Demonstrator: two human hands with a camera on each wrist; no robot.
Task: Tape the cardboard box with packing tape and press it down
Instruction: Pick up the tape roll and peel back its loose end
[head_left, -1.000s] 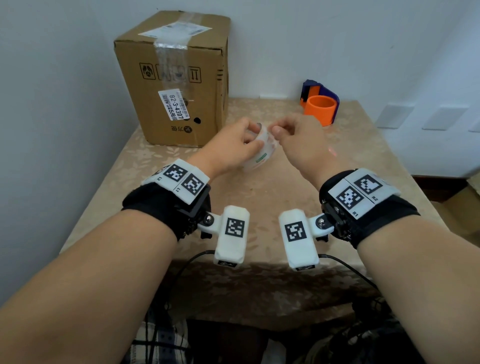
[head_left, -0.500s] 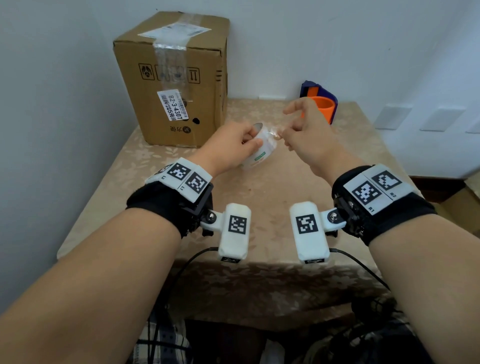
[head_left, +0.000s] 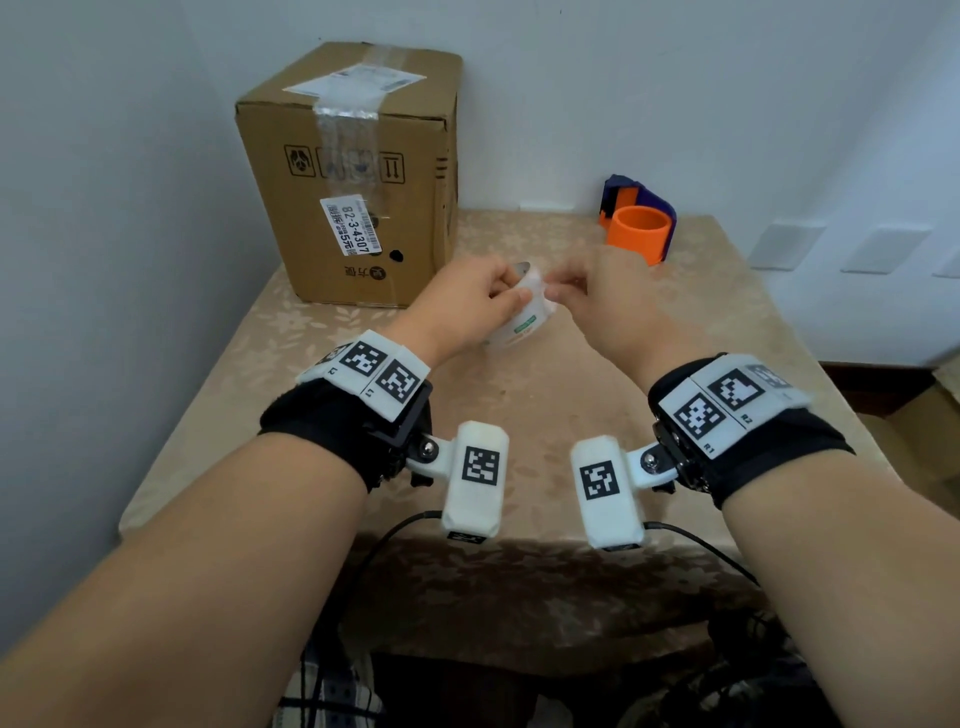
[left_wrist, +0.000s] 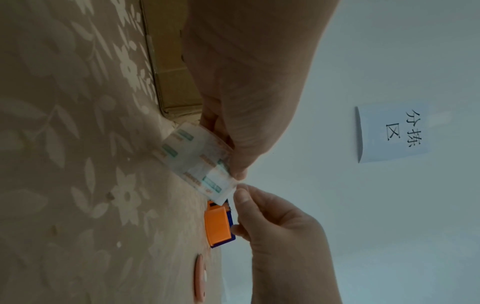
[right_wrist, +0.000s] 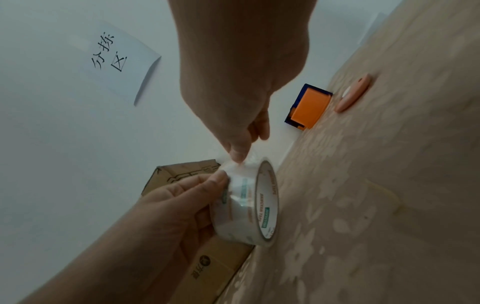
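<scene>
Holding the roll of packing tape (right_wrist: 249, 207) just above the tabletop (head_left: 519, 395), your left hand (head_left: 467, 306) has its fingers curled round the outer face and the thumb bearing on the clear band, while your right hand (head_left: 608, 306) pinches at the loose end near the top of the roll, thumb and forefinger closed on what looks like the tape's free edge (left_wrist: 228, 190). That film is thin, limp and sticky on one side, so I'd judge it will fold onto itself the instant it goes slack; take it right at the corner of the edge and pull flat and straight. The roll itself looks light and stiff on its card core, easy to steady with fingers through or around the ring. The cardboard box (head_left: 353, 171) stands well apart at the back left of the tabletop, against the wall, with old clear tape and a label already across its top seam. It looks rigid enough to press on, though the flaps may give in the middle. Off to the right sits an orange and blue tape dispenser (head_left: 636, 228), untouched, with a small peach-coloured object (right_wrist: 351, 93) just beside it.
</scene>
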